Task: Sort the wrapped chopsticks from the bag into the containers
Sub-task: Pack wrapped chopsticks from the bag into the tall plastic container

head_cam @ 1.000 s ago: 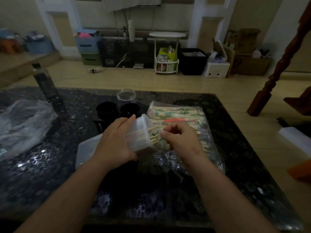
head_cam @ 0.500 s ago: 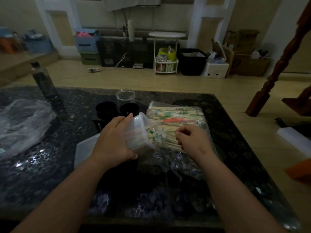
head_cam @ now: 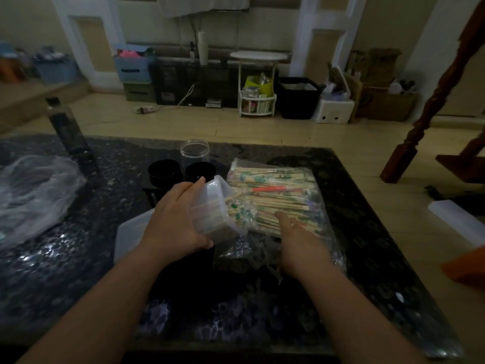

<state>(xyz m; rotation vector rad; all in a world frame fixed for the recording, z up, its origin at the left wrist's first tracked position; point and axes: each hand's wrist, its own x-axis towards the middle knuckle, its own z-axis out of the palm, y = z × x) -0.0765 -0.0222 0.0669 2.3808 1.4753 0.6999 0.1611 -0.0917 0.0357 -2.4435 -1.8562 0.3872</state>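
My left hand (head_cam: 174, 222) grips a translucent plastic container (head_cam: 214, 206) tipped on its side, mouth to the right, with several wrapped chopsticks sticking out of it. To its right lies a clear bag of wrapped chopsticks (head_cam: 278, 195) with green and red print. My right hand (head_cam: 299, 240) rests flat on the near part of the bag, fingers spread over the chopsticks, holding nothing that I can see. Behind the held container stand two black cups (head_cam: 164, 173) and a clear jar (head_cam: 194, 153).
A flat translucent lid or tray (head_cam: 128, 237) lies under my left wrist. A crumpled plastic bag (head_cam: 31, 193) sits at the table's left. A dark bottle (head_cam: 67, 130) stands at the back left. The dark stone table (head_cam: 236, 298) ends on the right.
My right hand left the container's mouth, moved right and down, and opened flat onto the bag. The left hand keeps the tilted container in nearly the same place.
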